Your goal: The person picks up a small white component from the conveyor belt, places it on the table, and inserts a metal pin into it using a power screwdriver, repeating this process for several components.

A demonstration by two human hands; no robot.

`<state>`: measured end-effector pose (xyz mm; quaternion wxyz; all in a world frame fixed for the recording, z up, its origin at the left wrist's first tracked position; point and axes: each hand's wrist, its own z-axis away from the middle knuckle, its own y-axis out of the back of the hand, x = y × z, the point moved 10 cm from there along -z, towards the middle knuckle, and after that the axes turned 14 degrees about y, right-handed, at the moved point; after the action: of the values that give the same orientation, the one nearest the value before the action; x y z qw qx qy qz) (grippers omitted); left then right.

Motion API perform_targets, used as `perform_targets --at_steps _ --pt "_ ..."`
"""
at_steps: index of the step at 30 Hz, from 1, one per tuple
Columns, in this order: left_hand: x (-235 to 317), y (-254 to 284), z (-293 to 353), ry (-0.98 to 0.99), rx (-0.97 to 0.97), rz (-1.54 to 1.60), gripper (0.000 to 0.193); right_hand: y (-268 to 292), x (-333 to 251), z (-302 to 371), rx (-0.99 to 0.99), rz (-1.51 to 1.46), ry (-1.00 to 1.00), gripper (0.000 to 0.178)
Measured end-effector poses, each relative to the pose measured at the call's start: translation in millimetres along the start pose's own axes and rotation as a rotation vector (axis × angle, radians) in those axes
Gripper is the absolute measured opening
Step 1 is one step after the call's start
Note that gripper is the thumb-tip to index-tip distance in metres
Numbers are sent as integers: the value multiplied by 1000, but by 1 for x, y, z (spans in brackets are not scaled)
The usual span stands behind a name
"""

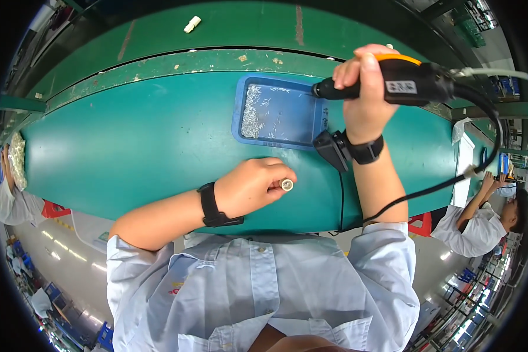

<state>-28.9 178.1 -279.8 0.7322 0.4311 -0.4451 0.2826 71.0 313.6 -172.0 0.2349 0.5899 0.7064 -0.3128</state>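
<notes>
In my right hand (366, 97) is a black corded electric screwdriver (410, 82) with an orange strip along its top. Its nose points left, over the right rim of a blue plastic tray (239, 111). Small silvery screws (251, 114) are heaped along the tray's left side, with others scattered across its bottom. My left hand (253, 185) is closed around a small cream-coloured cylindrical part (286, 185), its round end facing up; the rest of it is hidden by my fingers. This hand is just above the green mat, on the near side of the tray.
A similar cream part (192, 24) lies on the far green conveyor belt (240, 29), beyond a raised ledge. The screwdriver's black cable (498, 135) loops down the right side. A bag of pale parts (17, 161) is at the far left. Other people sit at both sides.
</notes>
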Motion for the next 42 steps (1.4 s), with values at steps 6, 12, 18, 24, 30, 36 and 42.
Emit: perform_targets --at_steps 6,12,18,24,30,36,42 --pt "-1 -2 4 -26 71 -52 26 -4 -13 1 -37 -72 21 16" --pt "4 19 6 49 96 20 35 -12 -57 -1 -143 -281 135 14" --pt "28 48 2 -6 210 -77 32 -2 -9 1 8 -77 48 14" --pt "30 73 -7 -41 458 -164 28 -2 -14 5 1 -92 13 16" --pt "33 75 -4 -128 592 -171 19 -27 -85 20 -222 -401 13 30" --pt "24 63 -6 -103 418 -105 18 -32 -108 31 -374 -413 94 30" --pt "23 63 -6 -172 387 -11 14 -32 -108 33 -391 -547 63 32"
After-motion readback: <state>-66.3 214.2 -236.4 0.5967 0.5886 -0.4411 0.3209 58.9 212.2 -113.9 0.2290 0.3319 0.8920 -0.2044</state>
